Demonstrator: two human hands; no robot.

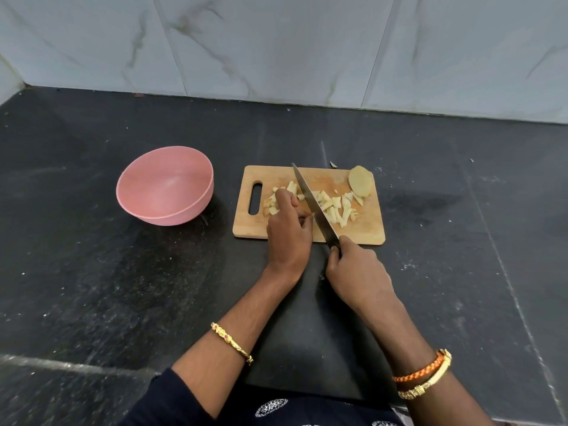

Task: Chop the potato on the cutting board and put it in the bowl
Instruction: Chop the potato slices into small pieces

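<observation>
Gripping the knife (313, 204), right hand (356, 269) — left hand (289, 235) curled on potato pieces (273, 204)

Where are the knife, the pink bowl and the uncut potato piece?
knife (310, 198): head view, middle of the blade.
bowl (172, 207): head view, outer wall near the rim.
potato piece (360, 181): head view, its middle.

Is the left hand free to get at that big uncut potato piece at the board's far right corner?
Probably not easily. The left hand is on the chopped pieces, and the knife in the right hand lies slantwise between it and the uncut potato piece.
</observation>
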